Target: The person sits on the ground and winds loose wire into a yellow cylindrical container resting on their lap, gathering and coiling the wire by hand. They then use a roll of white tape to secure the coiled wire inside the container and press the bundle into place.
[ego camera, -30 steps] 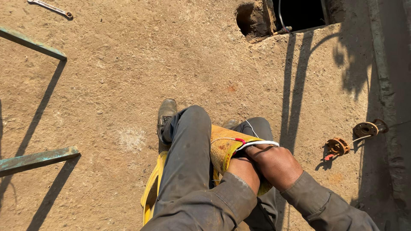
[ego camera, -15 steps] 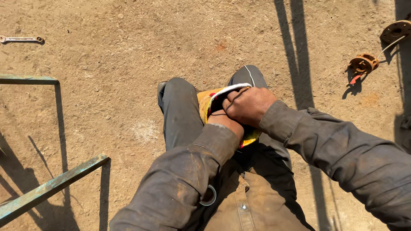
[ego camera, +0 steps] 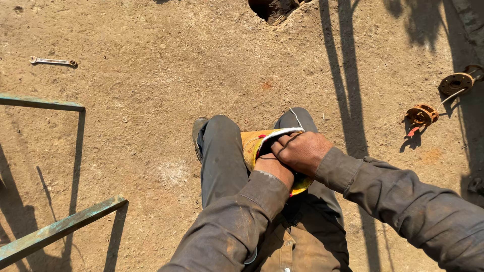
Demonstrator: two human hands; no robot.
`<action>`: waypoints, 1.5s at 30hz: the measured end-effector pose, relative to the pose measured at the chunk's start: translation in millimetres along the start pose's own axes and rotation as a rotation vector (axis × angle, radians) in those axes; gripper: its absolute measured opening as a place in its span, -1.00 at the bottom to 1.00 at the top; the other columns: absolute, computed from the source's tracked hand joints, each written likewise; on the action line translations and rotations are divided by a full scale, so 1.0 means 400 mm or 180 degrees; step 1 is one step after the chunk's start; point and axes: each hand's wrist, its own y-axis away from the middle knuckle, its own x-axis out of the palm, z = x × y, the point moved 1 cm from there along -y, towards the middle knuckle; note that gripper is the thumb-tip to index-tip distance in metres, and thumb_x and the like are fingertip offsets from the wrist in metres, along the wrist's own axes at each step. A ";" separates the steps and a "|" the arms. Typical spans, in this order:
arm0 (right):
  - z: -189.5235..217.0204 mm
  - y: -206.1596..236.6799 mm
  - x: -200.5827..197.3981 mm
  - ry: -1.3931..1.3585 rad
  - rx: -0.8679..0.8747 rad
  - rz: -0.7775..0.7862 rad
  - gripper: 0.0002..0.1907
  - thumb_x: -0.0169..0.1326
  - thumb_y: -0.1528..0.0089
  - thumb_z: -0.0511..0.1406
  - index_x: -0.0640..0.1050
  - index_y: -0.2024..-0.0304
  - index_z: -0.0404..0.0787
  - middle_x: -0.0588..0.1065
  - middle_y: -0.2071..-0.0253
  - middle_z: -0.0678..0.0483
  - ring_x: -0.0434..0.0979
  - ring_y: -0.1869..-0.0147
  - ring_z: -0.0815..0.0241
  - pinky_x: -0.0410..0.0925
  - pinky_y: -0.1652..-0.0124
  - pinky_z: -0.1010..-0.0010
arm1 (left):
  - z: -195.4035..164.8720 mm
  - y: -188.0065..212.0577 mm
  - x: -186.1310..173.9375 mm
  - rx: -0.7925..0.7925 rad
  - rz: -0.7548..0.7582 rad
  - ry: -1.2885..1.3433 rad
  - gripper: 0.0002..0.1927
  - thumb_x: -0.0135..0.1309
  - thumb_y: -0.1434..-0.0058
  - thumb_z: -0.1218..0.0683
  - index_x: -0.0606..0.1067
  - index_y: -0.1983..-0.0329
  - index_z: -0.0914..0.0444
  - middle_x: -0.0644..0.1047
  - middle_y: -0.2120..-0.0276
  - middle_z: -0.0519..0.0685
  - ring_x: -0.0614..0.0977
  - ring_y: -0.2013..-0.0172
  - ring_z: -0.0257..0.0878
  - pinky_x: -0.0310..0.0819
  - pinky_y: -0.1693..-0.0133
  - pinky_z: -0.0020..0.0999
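— Head view, centre of frame?
— Yellow bag between the knees, right hand curled over its white-edged mouth, fingers pinching the rim. Left hand tucked beneath (grip hidden, cannot tell).

— Elsewhere?
— Spanner upper left on the dirt; green metal frame at left edge; rusty flanges at right, well apart.

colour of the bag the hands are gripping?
Yellow bag, with a white rim and small red marks; head view, held between the knees by both hands.
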 end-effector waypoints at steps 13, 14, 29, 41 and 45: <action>0.009 -0.030 -0.041 -0.0242 0.0418 0.0969 -0.83 0.04 -0.28 -0.26 0.55 0.11 -0.14 0.55 0.09 -0.02 0.63 -0.01 -0.02 0.52 0.17 0.19 | 0.012 -0.009 -0.021 -0.0005 -0.0185 0.0023 -0.81 0.06 -0.24 0.11 0.66 0.18 0.20 0.65 0.21 0.11 0.69 0.20 0.02 0.60 0.25 -0.04; 0.014 -0.026 -0.047 -0.0372 0.0345 0.0711 -0.81 0.07 -0.25 -0.27 0.55 0.10 -0.16 0.56 0.09 -0.03 0.63 0.00 -0.04 0.52 0.17 0.19 | 0.017 -0.004 -0.031 -0.0018 -0.0198 0.0030 -0.81 0.06 -0.24 0.11 0.66 0.18 0.20 0.65 0.21 0.11 0.70 0.20 0.02 0.60 0.25 -0.04; -0.024 0.214 -0.075 -0.2405 0.0866 -0.1959 -0.64 0.19 -0.25 -0.37 0.58 -0.11 -0.25 0.62 0.06 -0.06 0.68 0.21 0.14 0.53 0.27 0.37 | 0.061 0.269 -0.200 -0.0816 -0.1830 0.4017 -0.59 0.04 -0.30 -0.11 0.64 0.21 0.32 0.71 0.40 0.07 0.74 0.45 -0.22 0.64 0.38 -0.29; 0.034 0.259 -0.035 -0.2566 -0.0336 -0.2219 -0.69 0.25 -0.17 -0.39 0.61 0.01 -0.20 0.63 0.13 0.00 0.67 0.10 0.04 0.49 0.15 0.28 | 0.122 0.195 -0.270 -0.1802 -0.0326 0.4494 -0.62 0.16 -0.23 -0.05 0.59 0.39 0.42 0.64 0.55 0.07 0.67 0.60 -0.21 0.60 0.53 -0.35; 0.089 0.243 -0.004 -0.2136 -0.0313 -0.2130 -0.67 0.19 -0.13 -0.39 0.61 0.02 -0.19 0.59 0.09 -0.02 0.63 0.03 0.00 0.46 0.09 0.18 | 0.133 0.191 -0.264 -0.1098 -0.0322 0.3324 -0.66 0.14 -0.30 0.03 0.66 0.39 0.44 0.62 0.55 0.05 0.60 0.56 -0.28 0.51 0.50 -0.39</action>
